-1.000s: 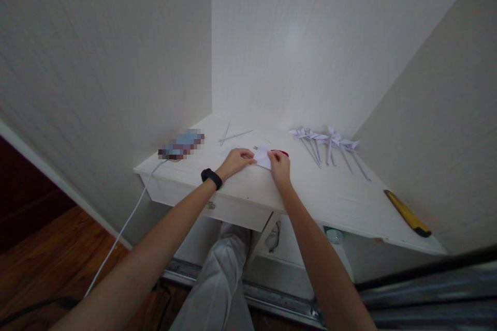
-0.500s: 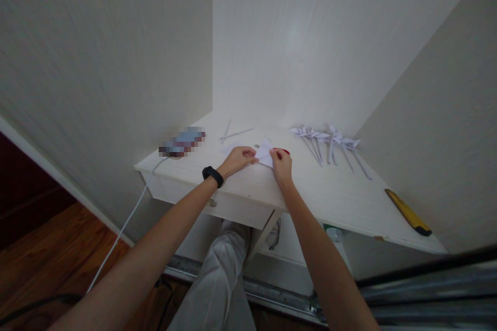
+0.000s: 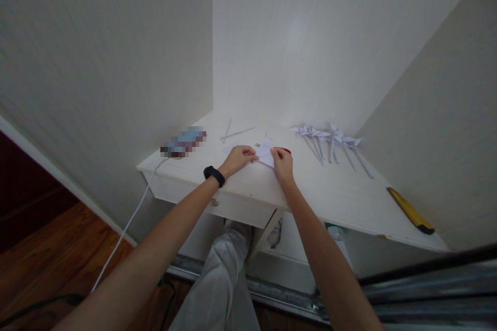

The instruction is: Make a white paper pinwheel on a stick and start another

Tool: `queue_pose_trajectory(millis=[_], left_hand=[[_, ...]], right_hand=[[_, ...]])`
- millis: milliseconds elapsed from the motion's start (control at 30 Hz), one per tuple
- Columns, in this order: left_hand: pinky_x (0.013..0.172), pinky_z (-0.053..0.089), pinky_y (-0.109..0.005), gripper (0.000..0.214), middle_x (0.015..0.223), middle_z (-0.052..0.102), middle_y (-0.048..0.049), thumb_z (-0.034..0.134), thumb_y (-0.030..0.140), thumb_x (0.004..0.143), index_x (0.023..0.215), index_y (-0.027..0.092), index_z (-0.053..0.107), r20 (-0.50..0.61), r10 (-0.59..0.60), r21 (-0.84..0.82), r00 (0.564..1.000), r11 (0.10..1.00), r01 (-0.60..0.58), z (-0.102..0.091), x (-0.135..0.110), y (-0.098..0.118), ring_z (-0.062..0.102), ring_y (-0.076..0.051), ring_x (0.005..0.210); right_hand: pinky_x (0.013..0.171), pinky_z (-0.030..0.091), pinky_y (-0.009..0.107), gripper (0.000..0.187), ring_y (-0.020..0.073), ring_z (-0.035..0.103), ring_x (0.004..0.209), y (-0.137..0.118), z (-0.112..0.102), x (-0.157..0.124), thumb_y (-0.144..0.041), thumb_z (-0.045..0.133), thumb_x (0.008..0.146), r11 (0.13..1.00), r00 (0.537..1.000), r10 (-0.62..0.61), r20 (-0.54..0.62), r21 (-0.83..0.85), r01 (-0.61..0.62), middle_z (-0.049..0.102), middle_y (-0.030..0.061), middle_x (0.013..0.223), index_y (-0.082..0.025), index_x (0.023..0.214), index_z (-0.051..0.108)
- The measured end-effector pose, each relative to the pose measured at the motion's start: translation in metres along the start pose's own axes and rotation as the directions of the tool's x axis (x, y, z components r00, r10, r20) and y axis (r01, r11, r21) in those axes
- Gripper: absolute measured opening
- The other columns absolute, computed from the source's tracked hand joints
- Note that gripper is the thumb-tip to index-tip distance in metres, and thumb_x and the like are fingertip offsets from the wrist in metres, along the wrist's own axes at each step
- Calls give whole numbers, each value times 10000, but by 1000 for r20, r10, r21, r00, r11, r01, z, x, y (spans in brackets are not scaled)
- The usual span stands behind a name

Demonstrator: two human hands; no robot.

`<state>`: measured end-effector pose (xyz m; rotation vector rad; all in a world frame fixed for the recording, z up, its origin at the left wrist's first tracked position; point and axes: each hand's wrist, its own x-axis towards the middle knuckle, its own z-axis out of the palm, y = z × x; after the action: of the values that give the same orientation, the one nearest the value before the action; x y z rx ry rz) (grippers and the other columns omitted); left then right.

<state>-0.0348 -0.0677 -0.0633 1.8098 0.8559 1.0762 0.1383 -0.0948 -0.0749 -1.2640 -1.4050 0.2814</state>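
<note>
Both hands meet over a small piece of white folded paper (image 3: 264,153) on the white desk (image 3: 334,196). My left hand (image 3: 237,158), a black band on its wrist, has its fingers curled and pinches the paper's left side. My right hand (image 3: 282,164) pinches the paper's right edge with closed fingers. A red object (image 3: 286,150) peeks out just behind my right hand, mostly hidden.
Several folded paper pinwheels on sticks (image 3: 332,143) lie at the back right. Thin paper sticks (image 3: 233,133) lie behind the hands. A phone (image 3: 183,141) with a white cable (image 3: 128,227) sits at the left edge. A yellow utility knife (image 3: 410,210) lies at the right.
Both hands have stayed on the paper with only small finger shifts. The view has drifted slightly.
</note>
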Motion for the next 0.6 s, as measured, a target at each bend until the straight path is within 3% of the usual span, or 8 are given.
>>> queue_pose_trajectory(millis=[367,600], left_hand=[[610,411,-249,155,578,610,-18,641,279,675,647,127,629,-94,-13,19,996,1000,15,-3,4,-3,545,-117,570],[619,420,-254,154,623,642,-29,646,287,674,662,133,654,-154,-37,117,987,992,55,-5,7,-7,564,-131,611]], right_hand=[[613,360,266,287,146,493,623,-3,2,1,-431,500,747,999,994,46,102,-16,-45,564,17,668,-156,715,577],[631,376,266,234,142,482,623,-1,3,1,-395,517,724,999,996,36,84,-24,-34,587,18,679,-170,692,571]])
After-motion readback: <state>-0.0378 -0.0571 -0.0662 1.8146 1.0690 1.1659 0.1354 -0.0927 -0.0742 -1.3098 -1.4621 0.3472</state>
